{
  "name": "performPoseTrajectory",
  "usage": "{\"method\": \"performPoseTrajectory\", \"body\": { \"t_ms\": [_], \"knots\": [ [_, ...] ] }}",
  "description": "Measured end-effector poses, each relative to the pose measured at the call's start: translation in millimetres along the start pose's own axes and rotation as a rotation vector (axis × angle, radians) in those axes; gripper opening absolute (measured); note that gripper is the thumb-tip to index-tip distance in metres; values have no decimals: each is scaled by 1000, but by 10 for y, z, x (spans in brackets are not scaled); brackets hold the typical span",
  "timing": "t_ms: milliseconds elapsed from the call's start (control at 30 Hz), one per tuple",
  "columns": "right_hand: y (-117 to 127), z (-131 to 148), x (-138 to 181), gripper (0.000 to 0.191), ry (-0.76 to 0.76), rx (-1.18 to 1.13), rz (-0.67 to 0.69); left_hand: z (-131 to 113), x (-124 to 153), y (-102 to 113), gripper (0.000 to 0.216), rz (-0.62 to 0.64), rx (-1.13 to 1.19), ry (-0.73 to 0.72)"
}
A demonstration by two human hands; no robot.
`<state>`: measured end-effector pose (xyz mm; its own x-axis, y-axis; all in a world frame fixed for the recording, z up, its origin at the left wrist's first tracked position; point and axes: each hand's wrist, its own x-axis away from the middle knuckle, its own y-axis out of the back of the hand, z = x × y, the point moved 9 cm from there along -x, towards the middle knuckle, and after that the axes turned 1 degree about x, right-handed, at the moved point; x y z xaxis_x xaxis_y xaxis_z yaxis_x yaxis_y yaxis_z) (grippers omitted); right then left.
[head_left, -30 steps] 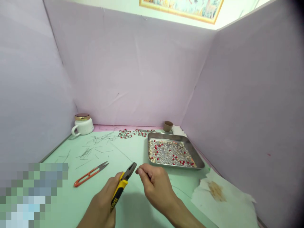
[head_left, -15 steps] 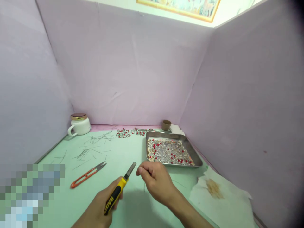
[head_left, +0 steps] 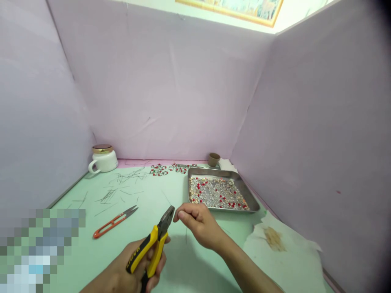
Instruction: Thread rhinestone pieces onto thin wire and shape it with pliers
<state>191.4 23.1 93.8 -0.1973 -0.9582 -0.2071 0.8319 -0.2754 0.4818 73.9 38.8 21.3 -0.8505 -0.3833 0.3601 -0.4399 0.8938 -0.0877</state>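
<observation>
My left hand (head_left: 143,260) is wrapped round the handles of yellow-and-black pliers (head_left: 157,240), whose metal jaws point up and away. Close to the jaw tips, my right hand (head_left: 198,221) has its thumb and forefinger pinched together. What it holds is too small to make out, though a thin line shows near the jaws. Left of the pliers lie orange thread snips (head_left: 114,221) with their blades pointing right. Beyond my right hand stands a metal tray (head_left: 255,205) holding many small clear, gold and red beads (head_left: 214,194).
Thin wire pieces (head_left: 106,195) lie scattered at the left. Beaded pieces (head_left: 159,169) rest at the back, near a small brown cup (head_left: 214,159). A white lidded mug (head_left: 105,160) stands back left. White paper (head_left: 293,260) covers the right front. Pale partitions (head_left: 171,89) enclose the table.
The pliers have turned in my left hand, so both handles and the jaws now show from their broad side. My right hand has shifted slightly up and stays pinched.
</observation>
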Motion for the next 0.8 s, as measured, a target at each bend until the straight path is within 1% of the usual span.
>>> {"method": "performPoseTrajectory", "body": {
  "t_ms": [67, 100, 133, 167, 200, 233, 267, 300, 333, 367, 433, 467, 600, 700, 733, 767, 800],
  "knots": [
    [-41, 70, 7, 25, 61, -153, 80, -10, 31, -85, 56, 111, 154, 3],
    [-55, 98, 15, 25, 74, -199, 107, -8, 46, -108, 59, 155, 187, -1],
    [-60, 112, 22, 25, 74, -207, 116, 5, 54, -105, 57, 172, 195, -3],
    [-50, 110, 27, 25, 59, -173, 100, 20, 54, -82, 52, 168, 162, -12],
    [-26, 92, 30, 25, 32, -105, 63, 28, 44, -29, 42, 127, 86, -35],
    [4, 67, 33, 25, -3, -17, 16, 25, 31, 48, 31, 56, -27, -71],
    [34, 41, 39, 25, -41, 73, -30, -2, 23, 142, 21, -44, -166, -124],
    [57, 19, 45, 25, -75, 155, -67, -45, 27, 230, 18, -154, -318, -185],
    [75, -1, 53, 25, -107, 219, -98, -88, 39, 294, 26, -252, -459, -241],
    [85, -17, 59, 24, -131, 266, -119, -121, 55, 339, 40, -335, -565, -285],
    [98, -31, 66, 21, -154, 307, -152, -141, 81, 397, 61, -463, -694, -332],
    [103, -33, 67, 20, -154, 308, -166, -139, 89, 412, 66, -508, -739, -341],
    [82, -29, 64, 21, -127, 257, -179, -151, 128, 438, 66, -654, -915, -345],
    [59, -42, 57, 21, -121, 222, -174, -223, 178, 470, 65, -748, -1033, -333],
    [57, -56, 51, 20, -124, 211, -170, -258, 190, 478, 65, -751, -1027, -341],
    [60, -76, 41, 20, -128, 198, -164, -289, 191, 481, 64, -723, -986, -353],
    [68, -100, 28, 19, -129, 181, -157, -306, 173, 473, 60, -656, -912, -358]
  ]
}}
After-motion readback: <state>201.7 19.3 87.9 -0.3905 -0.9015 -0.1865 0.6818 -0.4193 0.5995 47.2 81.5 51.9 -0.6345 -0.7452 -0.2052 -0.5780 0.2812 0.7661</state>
